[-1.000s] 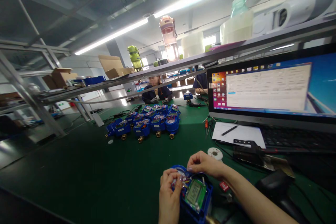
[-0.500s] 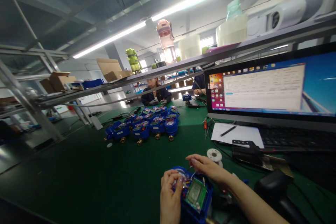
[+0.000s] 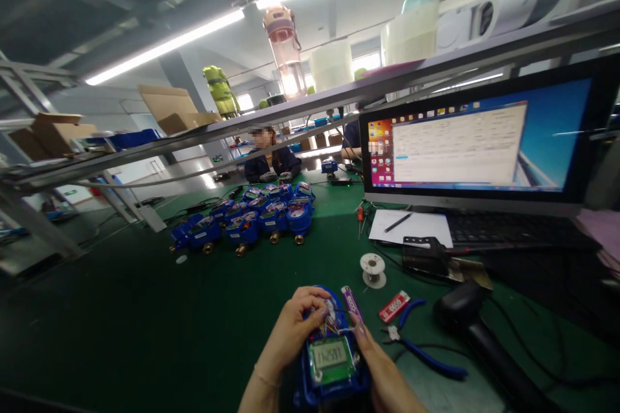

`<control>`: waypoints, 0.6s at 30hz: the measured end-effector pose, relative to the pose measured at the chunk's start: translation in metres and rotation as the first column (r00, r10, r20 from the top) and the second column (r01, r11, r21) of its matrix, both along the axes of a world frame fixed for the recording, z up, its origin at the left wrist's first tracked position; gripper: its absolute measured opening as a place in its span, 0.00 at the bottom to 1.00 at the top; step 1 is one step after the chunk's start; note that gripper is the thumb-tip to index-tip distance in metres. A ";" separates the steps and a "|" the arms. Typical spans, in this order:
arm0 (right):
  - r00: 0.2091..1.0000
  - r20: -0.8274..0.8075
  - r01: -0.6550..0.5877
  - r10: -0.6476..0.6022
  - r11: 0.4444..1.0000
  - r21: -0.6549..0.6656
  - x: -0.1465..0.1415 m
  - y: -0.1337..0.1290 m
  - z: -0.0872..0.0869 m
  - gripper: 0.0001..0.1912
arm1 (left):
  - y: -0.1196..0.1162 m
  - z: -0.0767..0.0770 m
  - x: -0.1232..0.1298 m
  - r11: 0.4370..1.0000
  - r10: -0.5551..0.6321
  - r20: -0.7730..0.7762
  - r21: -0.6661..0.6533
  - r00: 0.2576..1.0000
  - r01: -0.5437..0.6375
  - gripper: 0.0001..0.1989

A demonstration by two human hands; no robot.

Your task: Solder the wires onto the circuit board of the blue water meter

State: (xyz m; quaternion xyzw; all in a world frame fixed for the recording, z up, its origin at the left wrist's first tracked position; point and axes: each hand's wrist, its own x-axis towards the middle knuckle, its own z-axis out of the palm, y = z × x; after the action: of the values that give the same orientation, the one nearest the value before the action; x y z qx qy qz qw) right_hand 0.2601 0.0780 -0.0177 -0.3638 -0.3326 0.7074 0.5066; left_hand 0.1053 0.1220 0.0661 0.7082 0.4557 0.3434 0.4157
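Note:
A blue water meter (image 3: 334, 393) lies in front of me with its housing uncovered. Its green circuit board carries a small display (image 3: 329, 355) showing digits. Thin coloured wires (image 3: 330, 324) run from the board into the round upper part. My left hand (image 3: 293, 322) reaches over the meter's left side, fingertips closed on the wires. My right hand (image 3: 380, 364) is at the right side, thumb and finger pinched at a white wire (image 3: 345, 330). The fingers partly hide the wire ends.
Right of the meter lie purple and red lighters (image 3: 394, 306), blue-handled cutters (image 3: 429, 355), a wire spool (image 3: 372, 270) and a black barcode scanner (image 3: 479, 335). Several blue meters (image 3: 242, 227) stand farther back. A monitor (image 3: 465, 142) is at right; a person (image 3: 271, 164) sits opposite.
The meter now sits straighter, its display facing me with digits visible. My right hand has come down from above the wires to the meter's right side. The view has shifted right.

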 end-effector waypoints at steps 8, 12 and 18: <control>0.759 0.635 -0.107 -0.144 0.934 0.339 0.053 -0.014 0.030 0.23 | 0.004 -0.003 -0.007 0.998 -0.044 -0.053 -0.052 0.998 0.041 0.11; 0.321 0.882 -0.210 -0.345 0.882 0.421 0.093 0.001 0.040 0.15 | 0.005 -0.002 -0.006 0.997 -0.053 -0.061 -0.060 0.997 0.049 0.11; -0.267 0.939 -0.309 -0.217 0.942 0.130 0.104 0.042 0.047 0.14 | 0.004 0.003 -0.004 0.997 -0.069 -0.087 -0.053 0.994 0.064 0.09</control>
State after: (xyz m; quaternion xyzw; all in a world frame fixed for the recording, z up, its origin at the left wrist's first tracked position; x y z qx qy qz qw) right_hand 0.3637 0.1201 0.0292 -0.6773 -0.7277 0.0879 0.0628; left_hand 0.1009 0.1258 0.0689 0.7268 0.4583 0.2862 0.4240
